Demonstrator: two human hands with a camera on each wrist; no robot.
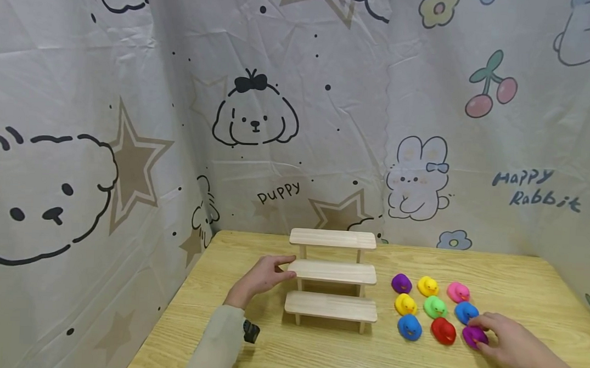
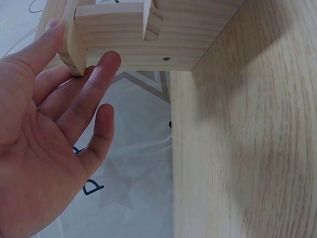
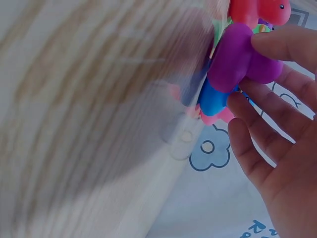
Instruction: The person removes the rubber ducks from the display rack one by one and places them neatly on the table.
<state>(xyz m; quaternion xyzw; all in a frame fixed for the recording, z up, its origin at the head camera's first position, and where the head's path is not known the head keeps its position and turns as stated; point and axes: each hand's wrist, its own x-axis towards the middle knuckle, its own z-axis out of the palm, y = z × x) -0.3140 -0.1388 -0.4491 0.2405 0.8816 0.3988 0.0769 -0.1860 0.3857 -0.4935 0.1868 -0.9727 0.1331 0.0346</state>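
A three-tier wooden shelf [image 1: 333, 271] stands on the table, and my left hand [image 1: 261, 277] pinches the left end of its middle board. In the left wrist view, the thumb lies on one face of that board [image 2: 74, 49] and the fingers reach behind the other. Over at the right, my right hand [image 1: 513, 343] pinches a purple rubber duck [image 1: 474, 337] between thumb and fingers, at the near right corner of a group of ducks. The right wrist view has the thumb against this purple duck [image 3: 230, 57], with fingertips on its far side. A blue duck [image 1: 466, 312] sits just behind it.
Right of the shelf, other ducks stand in rows: a red one [image 1: 443, 331], a blue one [image 1: 409, 327], a green one [image 1: 435, 307], a pink one [image 1: 459, 292], yellow ones and another purple one [image 1: 401, 283]. A printed curtain [image 1: 294, 195] hangs behind the wooden table [image 1: 317, 355].
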